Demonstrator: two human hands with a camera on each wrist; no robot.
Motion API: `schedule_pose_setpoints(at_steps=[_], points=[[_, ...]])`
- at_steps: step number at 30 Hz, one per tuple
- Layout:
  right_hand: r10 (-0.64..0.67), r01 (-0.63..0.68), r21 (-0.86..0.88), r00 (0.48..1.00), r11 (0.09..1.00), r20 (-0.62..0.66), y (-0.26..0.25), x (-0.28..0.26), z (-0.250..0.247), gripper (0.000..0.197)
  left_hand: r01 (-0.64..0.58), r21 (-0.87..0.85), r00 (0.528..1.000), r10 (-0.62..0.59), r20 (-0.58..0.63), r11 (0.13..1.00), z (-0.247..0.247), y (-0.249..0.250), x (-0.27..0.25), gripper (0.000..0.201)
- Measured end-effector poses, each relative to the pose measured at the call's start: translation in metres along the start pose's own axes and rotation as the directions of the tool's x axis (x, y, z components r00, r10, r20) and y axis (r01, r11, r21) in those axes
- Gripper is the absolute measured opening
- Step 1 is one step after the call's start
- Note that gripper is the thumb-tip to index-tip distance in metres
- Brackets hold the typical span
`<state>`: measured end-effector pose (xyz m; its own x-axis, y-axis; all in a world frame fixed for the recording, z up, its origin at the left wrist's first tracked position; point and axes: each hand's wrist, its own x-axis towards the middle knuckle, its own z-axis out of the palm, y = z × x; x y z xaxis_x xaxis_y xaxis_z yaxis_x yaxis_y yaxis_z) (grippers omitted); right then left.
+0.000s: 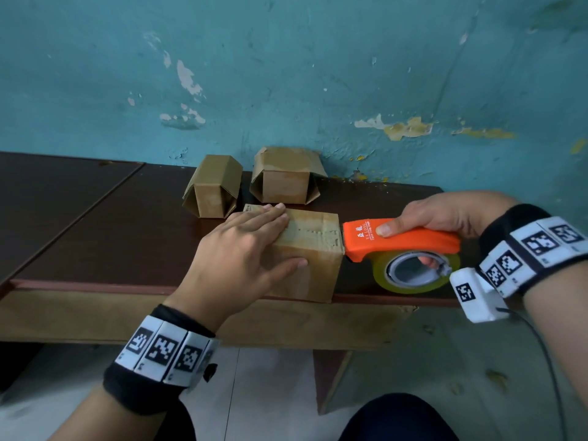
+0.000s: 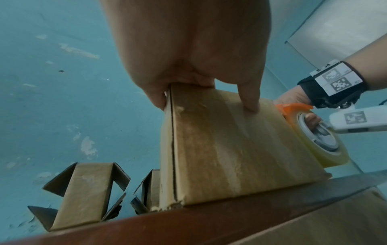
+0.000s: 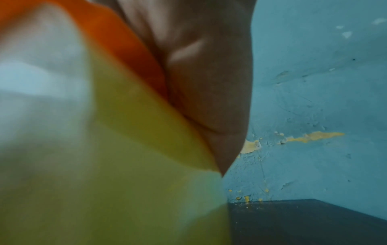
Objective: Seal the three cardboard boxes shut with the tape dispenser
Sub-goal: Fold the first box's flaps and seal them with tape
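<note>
So the left hand (image 1: 245,246) is lying flat, pressing the nearest brown cardboard box (image 1: 313,249); the right hand (image 1: 445,214) is gripping the orange tape dispenser (image 1: 401,241) at its 3 o'clock edge, taping box one. Two open-flapped boxes (image 1: 213,189) at 12 o'clock are waiting.

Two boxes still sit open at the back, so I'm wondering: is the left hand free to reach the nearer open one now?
Probably not yet: the left hand holds down the front box, though nothing blocks the open box.
</note>
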<state>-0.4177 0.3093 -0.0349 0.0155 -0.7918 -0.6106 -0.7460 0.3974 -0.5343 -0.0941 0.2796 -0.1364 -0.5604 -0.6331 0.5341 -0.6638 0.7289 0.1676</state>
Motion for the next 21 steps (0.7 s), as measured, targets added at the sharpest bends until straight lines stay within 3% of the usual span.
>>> schedule_pose_setpoints(at_steps=[6, 11, 17, 21], points=[[0.083, -0.083, -0.065, 0.996, 0.994, -0.016, -0.018, -0.001, -0.005, 0.101, -0.007, -0.034, 1.0, 0.007, 0.021, 0.999, -0.001, -0.004, 0.001, 0.077], [0.142, -0.148, -0.112, 0.988, 0.983, -0.054, -0.035, -0.003, 0.0, 0.073, -0.009, -0.048, 1.0, 0.011, 0.028, 0.999, -0.003, -0.008, 0.002, 0.077], [0.19, -0.212, -0.182, 0.973, 0.96, -0.132, -0.056, -0.012, 0.003, 0.061, -0.014, -0.019, 1.0, 0.015, 0.015, 1.0, 0.002, -0.002, 0.003, 0.075], [0.208, -0.245, -0.233, 0.963, 0.941, -0.172, -0.066, -0.016, 0.003, 0.078, -0.024, -0.011, 1.0, 0.024, 0.012, 1.0, 0.002, -0.002, 0.003, 0.076]])
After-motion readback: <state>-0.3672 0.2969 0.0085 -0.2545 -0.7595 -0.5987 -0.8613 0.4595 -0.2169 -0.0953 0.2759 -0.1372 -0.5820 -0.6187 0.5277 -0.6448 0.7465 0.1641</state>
